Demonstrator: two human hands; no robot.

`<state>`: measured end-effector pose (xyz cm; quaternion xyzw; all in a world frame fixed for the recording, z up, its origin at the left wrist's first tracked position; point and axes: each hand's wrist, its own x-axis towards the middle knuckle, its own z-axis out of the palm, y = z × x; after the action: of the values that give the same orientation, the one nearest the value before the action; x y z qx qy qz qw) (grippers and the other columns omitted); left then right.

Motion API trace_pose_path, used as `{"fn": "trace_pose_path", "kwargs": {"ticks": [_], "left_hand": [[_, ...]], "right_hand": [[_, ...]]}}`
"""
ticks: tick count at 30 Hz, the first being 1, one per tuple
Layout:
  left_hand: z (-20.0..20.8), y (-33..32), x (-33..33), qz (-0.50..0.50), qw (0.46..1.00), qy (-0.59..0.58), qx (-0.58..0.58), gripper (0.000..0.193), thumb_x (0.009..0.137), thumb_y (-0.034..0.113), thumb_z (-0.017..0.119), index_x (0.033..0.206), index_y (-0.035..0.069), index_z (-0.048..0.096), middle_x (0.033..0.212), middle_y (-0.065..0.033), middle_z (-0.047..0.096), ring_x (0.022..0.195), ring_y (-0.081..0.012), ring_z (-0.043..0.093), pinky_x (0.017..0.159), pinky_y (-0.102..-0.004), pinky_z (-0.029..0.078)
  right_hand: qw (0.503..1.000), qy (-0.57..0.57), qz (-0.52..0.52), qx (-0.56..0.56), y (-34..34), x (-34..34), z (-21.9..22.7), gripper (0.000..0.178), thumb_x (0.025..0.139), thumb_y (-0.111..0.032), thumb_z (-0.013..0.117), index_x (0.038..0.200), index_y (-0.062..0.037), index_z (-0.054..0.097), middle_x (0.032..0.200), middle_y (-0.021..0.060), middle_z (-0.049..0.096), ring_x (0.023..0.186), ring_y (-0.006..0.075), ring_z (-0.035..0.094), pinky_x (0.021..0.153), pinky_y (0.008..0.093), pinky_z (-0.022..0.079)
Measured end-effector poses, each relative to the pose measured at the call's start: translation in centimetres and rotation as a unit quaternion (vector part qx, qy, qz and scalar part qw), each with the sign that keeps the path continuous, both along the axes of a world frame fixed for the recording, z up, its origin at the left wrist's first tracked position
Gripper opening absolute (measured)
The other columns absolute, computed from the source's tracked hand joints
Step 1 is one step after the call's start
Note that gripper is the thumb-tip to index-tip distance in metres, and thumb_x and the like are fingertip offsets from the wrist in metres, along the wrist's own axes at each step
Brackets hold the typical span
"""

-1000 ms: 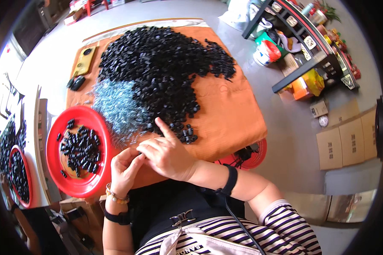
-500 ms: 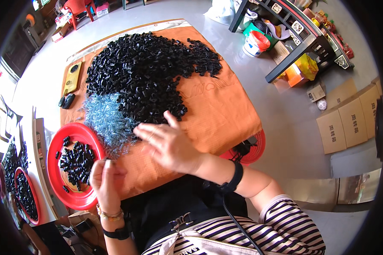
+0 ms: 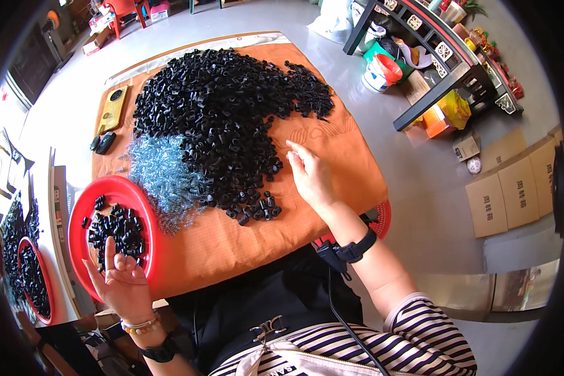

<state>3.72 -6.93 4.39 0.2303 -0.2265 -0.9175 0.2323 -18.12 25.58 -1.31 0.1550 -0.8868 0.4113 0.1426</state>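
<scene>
My left hand point(image 3: 124, 283) is over the near edge of a round red tray point(image 3: 75, 219). Its index finger and thumb stick out apart, the other fingers curl loosely, and nothing shows in it. Small black tubular pieces point(image 3: 116, 229) fill the tray's middle. My right hand point(image 3: 311, 177) hovers over the orange cloth, just right of a large heap of black pieces point(image 3: 213, 94). Its fingers are stretched out, with no held thing visible. Left of the heap's near part lies a pile of small metal springs point(image 3: 163, 169). Several loose black pieces point(image 3: 257, 210) lie at the heap's near end.
The orange cloth point(image 3: 338, 150) covers the table. A yellow phone-like case point(image 3: 114, 108) and a black key fob point(image 3: 106, 143) lie at its left. Under the right edge shows a red basket point(image 3: 382, 219). Cardboard boxes point(image 3: 517, 188) and a dark wooden stand point(image 3: 432, 103) are to the right.
My left hand has moved left over the tray, and its pinched fingers have come apart. The right hand has drawn away rightward from the springs, uncovering the heap's near end. The view has shifted slightly.
</scene>
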Motion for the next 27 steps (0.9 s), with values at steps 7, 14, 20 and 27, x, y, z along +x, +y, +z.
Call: {"fn": "trace_pose_path", "kwargs": {"ticks": [7,14,20,27], "left_hand": [[-1.0,4.3,-2.0,-0.170,0.950,-0.078,-0.249,0.032,0.102,0.033,0.052,0.102,0.003,0.062,0.068,-0.0011,0.056,0.056,-0.0097,0.053,0.052,-0.0216,0.043],[-2.3,8.5,-4.0,-0.288,0.811,-0.137,-0.491,0.008,0.089,0.005,0.070,0.095,0.001,0.069,0.079,0.0014,0.067,0.065,-0.0039,0.056,0.058,-0.0201,0.045],[-1.9,10.3,-5.4,-0.258,0.645,-0.052,-0.718,0.012,0.080,0.005,0.074,0.091,0.004,0.071,0.079,-0.0106,0.067,0.065,-0.0227,0.066,0.059,-0.0303,0.052],[-2.5,10.0,-5.9,-0.279,0.625,-0.083,-0.724,0.013,0.079,0.010,0.073,0.091,0.005,0.071,0.078,-0.0096,0.066,0.067,-0.0268,0.066,0.061,-0.0352,0.053]], "right_hand": [[0.985,-0.157,0.023,-0.076,-2.6,1.6,1.1,0.031,0.100,-0.019,0.052,0.125,-0.0030,0.061,0.093,0.0180,0.071,0.066,0.0259,0.069,0.066,0.0364,0.055],[0.938,-0.284,0.080,-0.180,-3.4,2.1,1.0,0.039,0.105,-0.024,0.047,0.138,-0.0047,0.054,0.102,0.0074,0.064,0.058,0.0073,0.059,0.050,0.0191,0.048],[0.979,-0.120,0.085,-0.142,-2.2,2.1,0.1,0.037,0.103,-0.024,0.052,0.134,-0.0048,0.056,0.088,0.0108,0.071,0.058,0.0140,0.063,0.056,0.0270,0.052],[0.992,0.083,0.092,0.030,-2.3,4.1,0.0,0.061,0.100,-0.043,0.051,0.149,-0.0085,0.039,0.144,0.0323,0.038,0.126,0.0461,0.045,0.107,0.0544,0.034]]}}
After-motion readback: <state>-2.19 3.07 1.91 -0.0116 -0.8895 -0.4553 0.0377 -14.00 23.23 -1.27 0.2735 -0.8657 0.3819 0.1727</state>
